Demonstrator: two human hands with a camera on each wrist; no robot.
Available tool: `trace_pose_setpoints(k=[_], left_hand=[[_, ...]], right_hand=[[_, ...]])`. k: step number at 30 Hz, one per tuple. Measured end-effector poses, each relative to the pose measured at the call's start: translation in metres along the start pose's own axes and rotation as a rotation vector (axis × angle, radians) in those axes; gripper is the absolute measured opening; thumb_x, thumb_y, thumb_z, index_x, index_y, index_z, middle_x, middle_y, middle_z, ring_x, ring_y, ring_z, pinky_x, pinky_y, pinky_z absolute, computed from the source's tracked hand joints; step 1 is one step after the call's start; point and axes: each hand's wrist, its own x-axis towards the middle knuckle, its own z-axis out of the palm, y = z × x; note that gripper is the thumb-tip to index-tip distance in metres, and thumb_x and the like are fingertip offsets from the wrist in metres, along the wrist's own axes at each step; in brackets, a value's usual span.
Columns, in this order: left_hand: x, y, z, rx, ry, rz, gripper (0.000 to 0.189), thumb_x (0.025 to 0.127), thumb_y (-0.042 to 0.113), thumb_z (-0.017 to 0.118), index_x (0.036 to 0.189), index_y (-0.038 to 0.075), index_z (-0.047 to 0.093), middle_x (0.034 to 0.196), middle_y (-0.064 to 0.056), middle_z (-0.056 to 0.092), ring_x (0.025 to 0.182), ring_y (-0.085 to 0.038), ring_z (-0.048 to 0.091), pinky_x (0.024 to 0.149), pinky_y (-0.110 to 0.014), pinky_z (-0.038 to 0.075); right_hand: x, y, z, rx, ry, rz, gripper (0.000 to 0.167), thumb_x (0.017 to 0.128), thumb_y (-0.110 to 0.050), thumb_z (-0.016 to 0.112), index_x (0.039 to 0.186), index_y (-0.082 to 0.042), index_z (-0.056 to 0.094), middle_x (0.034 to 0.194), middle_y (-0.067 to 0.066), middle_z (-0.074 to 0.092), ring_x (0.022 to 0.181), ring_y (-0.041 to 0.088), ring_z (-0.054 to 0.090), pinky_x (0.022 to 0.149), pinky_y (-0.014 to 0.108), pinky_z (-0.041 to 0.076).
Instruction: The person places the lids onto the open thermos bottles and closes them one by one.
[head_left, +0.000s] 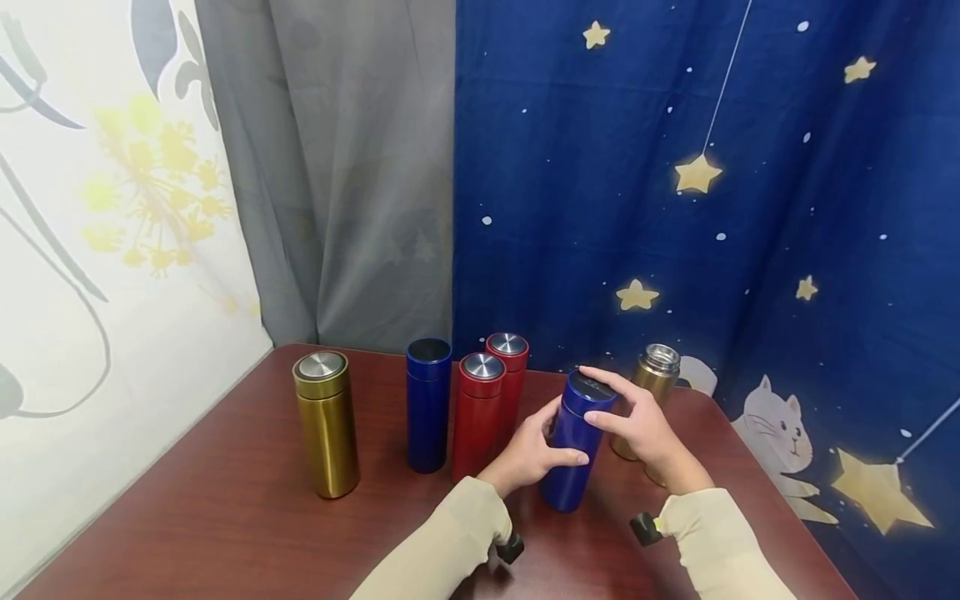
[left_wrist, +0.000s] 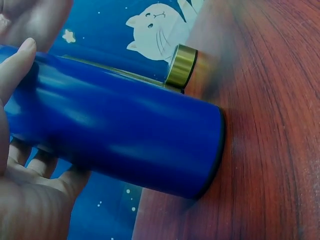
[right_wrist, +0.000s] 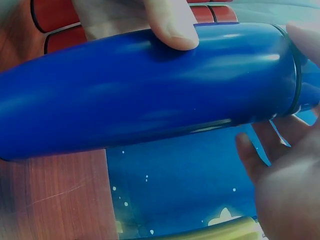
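A blue thermos bottle (head_left: 567, 479) stands slightly tilted, its base close over the table. My left hand (head_left: 525, 454) grips its body, thumb across the front and fingers behind, as the left wrist view also shows. Around its dark-topped lid (head_left: 588, 392) curl the fingers and thumb of my right hand (head_left: 641, 421). In the right wrist view a seam separates the lid (right_wrist: 311, 87) from the body. Just behind my right hand is a gold bottle (head_left: 651, 383) with its mouth uncovered. A loose gold cap (left_wrist: 181, 67) lies near that bottle's base, mostly hidden by my hand in the head view.
Left of my hands stand two red bottles (head_left: 480, 408) close together, another blue bottle (head_left: 427, 417) and a lidded gold bottle (head_left: 327, 442). All are on the reddish-brown table (head_left: 225, 500). Behind its far edge hang a grey curtain (head_left: 375, 208) and a blue star-patterned curtain (head_left: 570, 208).
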Motion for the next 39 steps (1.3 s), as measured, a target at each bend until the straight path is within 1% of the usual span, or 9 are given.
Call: trace_pose_setpoints(k=[3,8,11,15,25,29,32,36,39], left_hand=[[0.000,0.000,0.001,0.000,0.006,0.007,0.082,0.082,0.018,0.079,0.151,0.024,0.035,0.131,0.000,0.059,0.110,-0.015,0.061,0.090,-0.035,0.051],[0.001,0.001,0.001,-0.005,0.006,0.013,0.083,0.082,0.014,0.078,0.151,0.016,0.034,0.132,-0.004,0.059,0.109,-0.016,0.062,0.090,-0.035,0.051],[0.000,0.002,0.001,-0.010,0.007,0.022,0.083,0.082,0.013,0.078,0.151,0.017,0.034,0.132,-0.003,0.059,0.109,-0.016,0.062,0.090,-0.035,0.051],[0.000,0.000,0.001,-0.002,0.009,0.019,0.082,0.082,0.018,0.079,0.151,0.025,0.034,0.131,0.001,0.059,0.109,-0.013,0.061,0.090,-0.033,0.051],[0.000,-0.002,0.002,0.015,0.016,0.038,0.084,0.082,0.023,0.079,0.151,0.031,0.033,0.131,0.005,0.059,0.110,-0.012,0.061,0.090,-0.031,0.051],[-0.001,-0.002,0.003,0.022,0.030,0.066,0.083,0.082,0.021,0.079,0.151,0.029,0.034,0.131,0.004,0.059,0.109,-0.011,0.061,0.090,-0.030,0.050],[-0.006,0.010,0.002,0.014,0.039,0.100,0.079,0.082,0.015,0.079,0.150,0.019,0.038,0.129,-0.001,0.060,0.108,-0.012,0.062,0.090,-0.030,0.051],[-0.006,0.011,0.003,0.005,0.038,0.104,0.076,0.082,0.011,0.079,0.148,0.012,0.040,0.128,-0.005,0.061,0.107,-0.013,0.063,0.090,-0.030,0.051],[-0.002,-0.002,0.003,0.009,0.029,0.079,0.078,0.082,0.016,0.079,0.149,0.019,0.039,0.129,-0.001,0.061,0.108,-0.012,0.062,0.090,-0.030,0.051]], right_hand=[[0.000,0.001,0.001,-0.089,0.069,0.016,0.060,0.084,-0.003,0.074,0.139,-0.010,0.054,0.133,0.011,0.057,0.115,0.011,0.054,0.096,0.031,0.044],[-0.002,0.002,0.007,-0.176,0.174,0.009,0.062,0.076,-0.004,0.081,0.134,-0.010,0.059,0.122,0.010,0.058,0.109,0.014,0.049,0.095,0.049,0.041],[-0.002,0.001,0.012,-0.243,0.224,-0.011,0.061,0.075,-0.008,0.083,0.132,-0.013,0.062,0.117,0.008,0.059,0.106,0.014,0.047,0.092,0.049,0.041],[-0.001,-0.001,0.018,-0.330,0.285,-0.044,0.060,0.072,-0.016,0.086,0.128,-0.015,0.064,0.115,0.006,0.063,0.105,0.014,0.045,0.088,0.046,0.041],[0.003,-0.001,0.032,-0.531,0.440,-0.093,0.065,0.065,-0.032,0.091,0.119,-0.008,0.064,0.108,0.009,0.061,0.099,0.022,0.047,0.076,0.043,0.044],[0.006,-0.001,0.039,-0.627,0.539,-0.137,0.065,0.062,-0.039,0.091,0.111,-0.005,0.064,0.100,0.011,0.060,0.092,0.027,0.047,0.076,0.042,0.039],[0.009,-0.002,0.044,-0.685,0.598,-0.159,0.065,0.062,-0.044,0.089,0.106,-0.004,0.064,0.096,0.013,0.060,0.088,0.030,0.046,0.076,0.043,0.036],[0.009,-0.005,0.047,-0.747,0.617,-0.133,0.065,0.064,-0.047,0.087,0.105,-0.003,0.062,0.095,0.014,0.061,0.086,0.031,0.046,0.076,0.044,0.036],[0.008,-0.008,0.047,-0.791,0.578,-0.074,0.068,0.066,-0.051,0.084,0.110,-0.004,0.060,0.099,0.014,0.060,0.089,0.030,0.047,0.075,0.045,0.039]])
